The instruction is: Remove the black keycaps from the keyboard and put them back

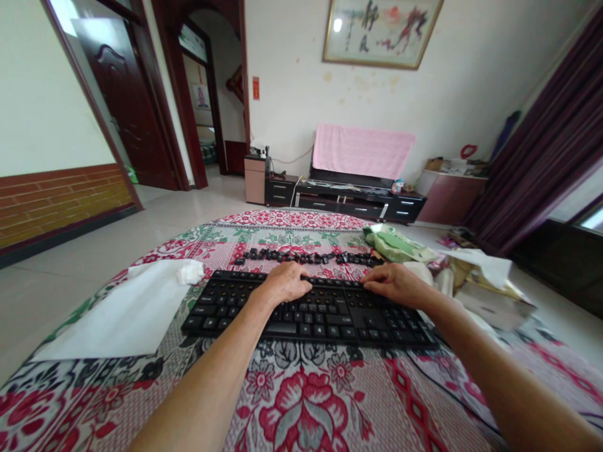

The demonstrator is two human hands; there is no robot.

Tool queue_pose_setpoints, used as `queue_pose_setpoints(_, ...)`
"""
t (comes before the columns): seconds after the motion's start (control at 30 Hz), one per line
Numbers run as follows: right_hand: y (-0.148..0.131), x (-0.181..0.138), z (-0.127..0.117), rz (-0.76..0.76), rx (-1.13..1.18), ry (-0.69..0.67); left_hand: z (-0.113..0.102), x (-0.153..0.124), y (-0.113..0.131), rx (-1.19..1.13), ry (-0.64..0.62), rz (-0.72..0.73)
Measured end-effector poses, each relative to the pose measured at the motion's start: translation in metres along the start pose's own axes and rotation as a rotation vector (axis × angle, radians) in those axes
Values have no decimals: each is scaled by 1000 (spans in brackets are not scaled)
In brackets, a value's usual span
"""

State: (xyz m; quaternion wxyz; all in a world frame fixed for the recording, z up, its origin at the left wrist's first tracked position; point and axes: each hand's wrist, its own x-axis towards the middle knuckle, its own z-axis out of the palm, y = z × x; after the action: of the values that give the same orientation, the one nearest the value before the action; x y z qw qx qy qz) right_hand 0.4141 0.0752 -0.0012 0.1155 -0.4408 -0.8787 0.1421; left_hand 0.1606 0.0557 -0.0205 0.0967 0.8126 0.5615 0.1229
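Observation:
A black keyboard (287,329) lies across the flowered tablecloth, with keycaps gone from parts of its upper and middle rows. My left hand (285,282) rests over its far edge, fingers curled and thumb pointing right across the bare key sockets. Further right, my right hand (393,284) has thumb and fingers pinched together at the keyboard's upper row; whatever is between the tips is too small to make out. Just beyond the far edge, loose black keycaps (311,257) lie in an uneven line, partly hidden behind my left hand.
To the left is a white paper sheet (122,314) with a crumpled tissue (190,272) on it. A green packet (396,243) and an open box (490,298) sit at the right. A black cable (447,392) runs over the tablecloth (301,408). Behind stands a TV cabinet (320,204).

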Motion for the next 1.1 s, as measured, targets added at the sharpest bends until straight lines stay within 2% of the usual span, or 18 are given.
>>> queue_pose_setpoints(0.17,3,2,3,81,26,-2,0,0,0,10,-2,-1)
queue_pose_setpoints(0.57,-3,0,3,98,5,21,3,-1,-3,21,41,58)
queue_pose_setpoints(0.83,-8,1,4,123,-5,35,1,-2,-2,7,27,28)
queue_pose_setpoints(1.1,-7,2,5,74,-18,29,-2,-5,1,12,17,4)
